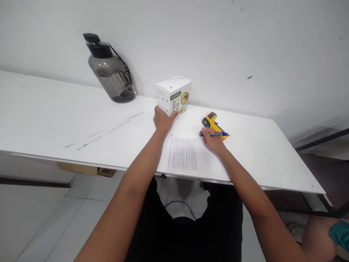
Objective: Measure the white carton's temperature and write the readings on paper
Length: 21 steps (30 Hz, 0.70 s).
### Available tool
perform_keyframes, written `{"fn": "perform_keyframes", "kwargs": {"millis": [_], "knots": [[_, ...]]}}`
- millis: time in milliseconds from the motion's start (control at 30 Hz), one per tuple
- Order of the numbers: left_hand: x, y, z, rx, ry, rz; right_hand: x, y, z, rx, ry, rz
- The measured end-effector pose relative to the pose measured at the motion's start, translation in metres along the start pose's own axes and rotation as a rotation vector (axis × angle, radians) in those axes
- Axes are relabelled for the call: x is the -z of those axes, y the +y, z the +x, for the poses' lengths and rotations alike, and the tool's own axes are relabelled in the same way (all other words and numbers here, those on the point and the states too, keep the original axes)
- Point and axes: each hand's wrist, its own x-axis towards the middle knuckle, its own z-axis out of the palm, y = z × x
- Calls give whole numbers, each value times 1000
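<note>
Head view, watched from my remote seat: I take the written sheet (181, 154) as my landmark, lying at the near edge of the white table (253, 145). Dense rows of dark marks cover it, too small for me to read.

Just beyond the sheet's far left corner, the left hand (163, 120) grips the white box (174, 95) low down, thumb on the front panel and fingers round the left side. I see a green label and avocado pictures on that front. The lower part is behind the hand, so I cannot tell whether the base rests fully on the table.

At the sheet's far right corner, the right hand (213, 140) has its fingers closed on a blue pen (218, 134), which lies nearly level. I cannot tell whether its tip touches the paper.

Beyond the sheet's right side, just past the right hand, I have a yellow thermometer gun (210, 119) lying on the table, the pen crossing in front of its handle.

Well to the left of the sheet and farther back, a grey bottle (113, 78) with a black cap stands near the wall (231, 54). Below the sheet I see dark trousers (188, 233).
</note>
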Motion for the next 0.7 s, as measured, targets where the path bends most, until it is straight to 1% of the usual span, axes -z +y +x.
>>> {"fn": "perform_keyframes", "kwargs": {"millis": [100, 167, 333, 567, 700], "knots": [[0, -1, 0, -5, 1, -4, 0, -2, 0, -97, 31, 29], [0, -2, 1, -4, 0, -8, 0, -5, -1, -120, 47, 64], [-1, -2, 1, -7, 1, -15, 1, -12, -4, -123, 65, 119], [-1, -1, 0, -8, 2, -15, 5, -16, -7, -108, 151, 137], [-1, -2, 0, -9, 0, -20, 4, -15, -5, -120, 138, 137]]}}
